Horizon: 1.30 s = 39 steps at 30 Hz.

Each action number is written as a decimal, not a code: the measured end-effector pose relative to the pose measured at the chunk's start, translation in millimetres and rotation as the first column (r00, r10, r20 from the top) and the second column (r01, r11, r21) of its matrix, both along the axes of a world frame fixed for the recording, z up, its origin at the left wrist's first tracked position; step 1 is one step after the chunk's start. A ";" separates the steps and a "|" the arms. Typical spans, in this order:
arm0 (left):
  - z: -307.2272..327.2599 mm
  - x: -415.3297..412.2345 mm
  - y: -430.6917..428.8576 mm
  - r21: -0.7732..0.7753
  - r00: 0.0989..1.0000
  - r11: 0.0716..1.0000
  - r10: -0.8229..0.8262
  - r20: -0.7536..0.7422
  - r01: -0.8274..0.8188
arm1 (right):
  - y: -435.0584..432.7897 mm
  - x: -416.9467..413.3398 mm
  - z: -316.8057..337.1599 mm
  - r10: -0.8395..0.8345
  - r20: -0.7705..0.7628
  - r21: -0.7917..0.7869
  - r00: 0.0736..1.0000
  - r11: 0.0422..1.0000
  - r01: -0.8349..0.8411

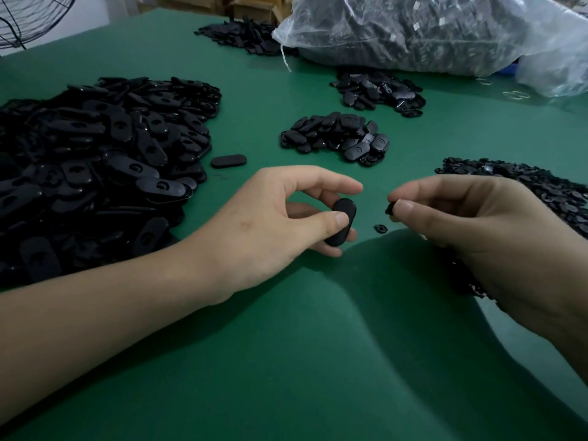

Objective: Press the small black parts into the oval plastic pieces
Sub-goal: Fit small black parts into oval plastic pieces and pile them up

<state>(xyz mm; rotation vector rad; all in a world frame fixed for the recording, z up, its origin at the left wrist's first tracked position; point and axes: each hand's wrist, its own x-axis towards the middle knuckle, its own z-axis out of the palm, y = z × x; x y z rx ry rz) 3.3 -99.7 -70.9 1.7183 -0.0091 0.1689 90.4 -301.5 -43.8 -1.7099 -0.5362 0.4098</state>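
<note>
Black oval piece (341,221) pinched in left hand (280,214) above table (318,361) mid-front; right hand (471,214) pinches small black part (390,207) just beside. Step: pre-insert. Next, prob: align part w/ oval's hole, press in.

Left grip (273,214) pinching oval piece (345,207), thumb on top; right grip (461,218) pinching small black part (390,208)

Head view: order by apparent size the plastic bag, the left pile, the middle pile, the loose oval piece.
Largest: plastic bag and left pile, alike; bag farther, unranked.
Then: middle pile.
Smallest: loose oval piece.
</note>
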 end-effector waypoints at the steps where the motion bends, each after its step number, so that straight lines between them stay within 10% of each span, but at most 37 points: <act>1: 0.3 -0.2 -0.6 0.009 1.000 1.000 -0.005 0.005 0.005 | 0.8 -0.6 -0.5 0.016 -0.051 0.034 0.999 0.999 -0.015; 29: 11.7 -5.9 -10.9 -0.002 0.979 0.990 0.140 0.147 -0.141 | 5.6 -13.2 -2.8 0.028 -0.118 0.216 0.993 0.976 -0.001; 39: 11.4 -4.4 -11.3 -0.087 0.989 0.991 0.113 0.097 -0.105 | 7.7 -20.0 -6.0 -0.126 0.393 0.027 0.911 0.992 0.126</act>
